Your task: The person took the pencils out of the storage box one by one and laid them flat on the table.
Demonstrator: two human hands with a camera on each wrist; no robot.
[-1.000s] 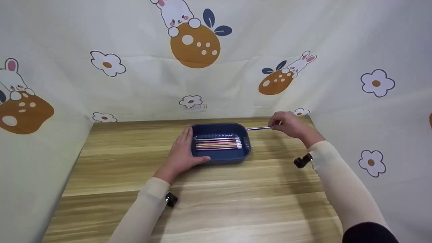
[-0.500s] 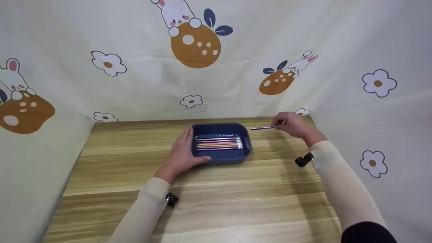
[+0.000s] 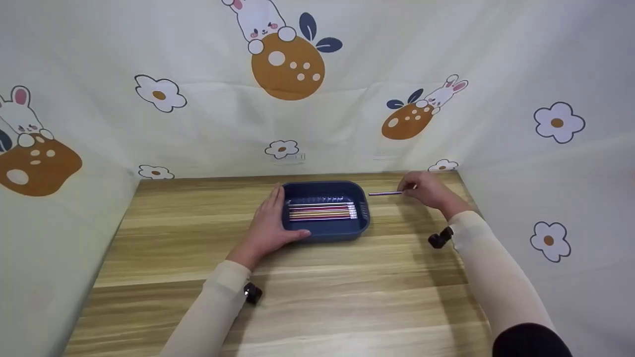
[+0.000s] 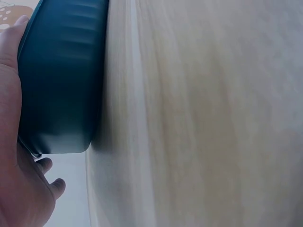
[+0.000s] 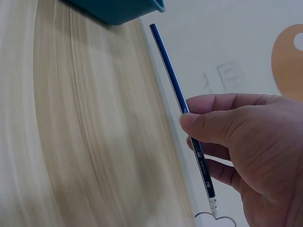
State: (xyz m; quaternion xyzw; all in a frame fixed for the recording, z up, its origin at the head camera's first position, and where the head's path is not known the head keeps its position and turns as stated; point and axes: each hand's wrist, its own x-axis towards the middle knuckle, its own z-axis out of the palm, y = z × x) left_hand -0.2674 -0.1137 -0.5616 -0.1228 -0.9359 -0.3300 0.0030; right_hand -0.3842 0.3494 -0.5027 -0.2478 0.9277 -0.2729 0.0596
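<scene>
The right grip (image 3: 425, 189) has shifted a little toward the bench's near edge since the last frame, carrying its pencil (image 5: 169, 73) with it; the left grip (image 3: 268, 225) and the tray (image 3: 327, 228) lie as they did.

The right grip is closed in a pinch — thumb on one side, fingers on the other — around the pencil's eraser half. That pencil is dark blue, its white eraser end behind the thumb. It points left, held just right of the tray, toward the far right corner of the bench (image 3: 322, 297).

The left grip is spread wide at the tray's left end, thumb along the near rim, fingers fairly straight against the end wall.

The blue tray sits near the bench's far edge, about midway between its sides. Inside, a row of pencils (image 3: 320, 212) lies side by side — eraser ends toward the bench's right edge.
</scene>
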